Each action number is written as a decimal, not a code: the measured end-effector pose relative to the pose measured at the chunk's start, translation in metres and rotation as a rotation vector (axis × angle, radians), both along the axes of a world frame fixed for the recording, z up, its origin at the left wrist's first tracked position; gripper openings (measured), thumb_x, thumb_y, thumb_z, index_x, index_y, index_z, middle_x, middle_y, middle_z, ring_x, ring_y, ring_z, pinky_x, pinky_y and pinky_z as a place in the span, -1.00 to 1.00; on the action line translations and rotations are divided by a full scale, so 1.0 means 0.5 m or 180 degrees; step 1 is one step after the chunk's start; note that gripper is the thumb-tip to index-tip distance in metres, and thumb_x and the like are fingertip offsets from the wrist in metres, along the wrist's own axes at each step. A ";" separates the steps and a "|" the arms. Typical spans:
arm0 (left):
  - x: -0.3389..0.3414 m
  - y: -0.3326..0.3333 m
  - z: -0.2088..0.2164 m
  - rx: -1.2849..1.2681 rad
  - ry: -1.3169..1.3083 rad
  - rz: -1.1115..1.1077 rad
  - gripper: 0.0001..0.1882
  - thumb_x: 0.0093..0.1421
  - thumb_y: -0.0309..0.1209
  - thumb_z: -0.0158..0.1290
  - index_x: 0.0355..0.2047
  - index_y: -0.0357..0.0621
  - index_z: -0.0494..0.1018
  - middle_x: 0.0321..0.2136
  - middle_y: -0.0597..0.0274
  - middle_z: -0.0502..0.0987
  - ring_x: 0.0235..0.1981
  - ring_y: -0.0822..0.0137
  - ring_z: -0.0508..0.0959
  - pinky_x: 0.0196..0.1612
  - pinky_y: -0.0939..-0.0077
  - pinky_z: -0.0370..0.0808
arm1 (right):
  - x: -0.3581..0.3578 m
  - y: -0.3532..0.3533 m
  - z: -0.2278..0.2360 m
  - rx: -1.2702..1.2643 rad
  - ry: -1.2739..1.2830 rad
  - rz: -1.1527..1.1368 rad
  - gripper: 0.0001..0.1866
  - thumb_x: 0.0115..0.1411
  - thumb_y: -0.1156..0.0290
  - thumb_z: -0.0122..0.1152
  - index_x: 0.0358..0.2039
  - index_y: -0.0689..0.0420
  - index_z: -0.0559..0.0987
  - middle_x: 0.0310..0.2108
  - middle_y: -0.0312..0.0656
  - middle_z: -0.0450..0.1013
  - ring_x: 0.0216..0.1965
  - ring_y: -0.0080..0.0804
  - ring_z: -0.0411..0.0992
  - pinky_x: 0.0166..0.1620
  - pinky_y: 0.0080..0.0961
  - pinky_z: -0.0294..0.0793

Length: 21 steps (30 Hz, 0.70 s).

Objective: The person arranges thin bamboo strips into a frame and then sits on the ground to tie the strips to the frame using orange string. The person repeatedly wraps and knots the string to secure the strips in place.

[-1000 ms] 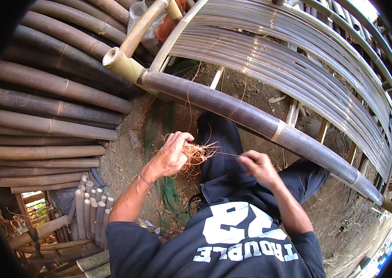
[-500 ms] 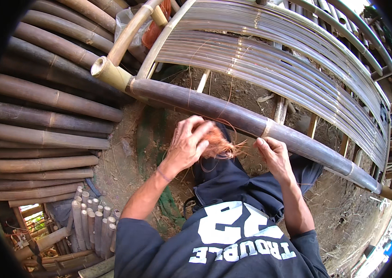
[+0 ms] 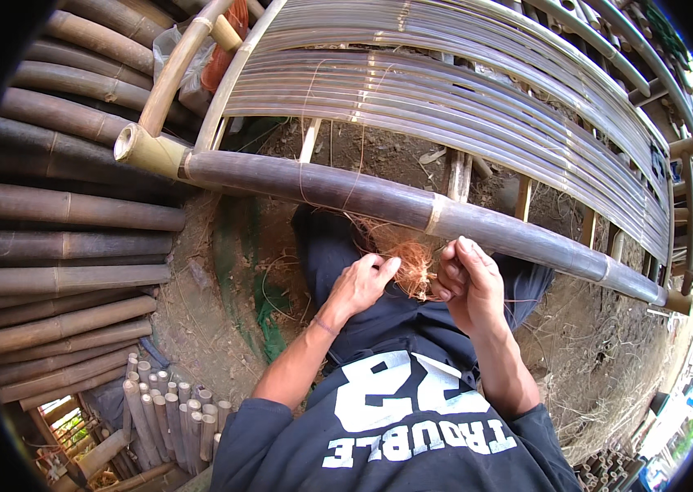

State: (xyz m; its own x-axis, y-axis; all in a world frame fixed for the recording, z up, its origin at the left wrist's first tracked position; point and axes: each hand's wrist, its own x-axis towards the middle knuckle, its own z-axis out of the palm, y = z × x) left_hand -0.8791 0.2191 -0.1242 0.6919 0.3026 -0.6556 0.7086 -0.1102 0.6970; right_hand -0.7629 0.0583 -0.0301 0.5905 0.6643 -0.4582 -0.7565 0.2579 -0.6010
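Note:
A tangled bundle of reddish-brown fibres [image 3: 414, 266] hangs over my lap, just on the near side of a thick dark bamboo pole [image 3: 305, 182]. My left hand [image 3: 360, 287] is closed at the bundle's left edge, thumb and forefinger pressed into it. To the right of it my right hand [image 3: 474, 283] is raised with the fingers curled in a pinch. A thin strand shows beside that hand; its end between the fingertips is too fine to see clearly. Long loose strands loop over the pole and up across the bamboo slats [image 3: 445, 107] behind it.
The pole is the front rail of a bamboo frame, with a pale joint [image 3: 150, 152] at its left end. Stacked bamboo poles [image 3: 76, 205] line the left side, above short upright bamboo pieces [image 3: 170, 410]. A plastic bag [image 3: 170, 49] lies by reddish fibres at the top left.
My left hand has moved down with the fibre bundle, toward my lap. The right hand has turned and risen closer to the bundle. The view has shifted, so the frame sits further left.

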 end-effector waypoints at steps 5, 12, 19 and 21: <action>0.063 -0.055 -0.045 -0.2616 -0.0858 0.1164 -0.62 0.31 -0.16 0.06 0.01 -0.12 0.44 -0.14 0.27 0.55 -0.05 0.42 0.50 0.00 0.36 0.51 | -0.001 -0.010 0.059 0.0364 0.0030 -0.0051 -0.74 0.42 0.24 -0.03 -0.29 0.17 0.47 -0.56 -0.36 0.26 -0.64 -0.66 0.13 -0.50 -0.60 0.28; 0.034 -0.033 -0.019 -0.3339 -0.1901 0.2583 -0.78 0.29 -0.47 -0.04 -0.08 -0.20 0.44 -0.20 0.21 0.58 -0.17 0.36 0.61 -0.14 0.38 0.64 | 0.000 -0.070 0.027 -0.0569 -0.0516 -0.0353 -0.73 0.41 0.23 0.01 -0.32 0.17 0.49 -0.62 -0.41 0.22 -0.66 -0.69 0.13 -0.56 -0.64 0.26; -0.059 0.038 0.062 -0.1978 -0.1079 0.1336 -0.74 0.14 -0.41 0.27 -0.22 -0.30 0.54 -0.33 0.22 0.62 -0.32 0.46 0.59 -0.18 0.59 0.53 | -0.062 -0.044 -0.002 -0.0394 -0.0026 -0.0159 -0.72 0.39 0.22 0.05 -0.37 0.15 0.50 -0.66 -0.42 0.17 -0.67 -0.68 0.09 -0.55 -0.61 0.25; -0.086 0.058 0.049 -0.1230 -0.1131 0.1437 -0.79 0.13 -0.43 0.25 -0.25 -0.28 0.55 -0.35 0.25 0.61 -0.35 0.48 0.57 -0.22 0.63 0.51 | -0.068 -0.041 -0.001 -0.0343 -0.0081 -0.0105 -0.72 0.39 0.22 0.05 -0.37 0.15 0.50 -0.67 -0.44 0.15 -0.68 -0.70 0.08 -0.55 -0.63 0.23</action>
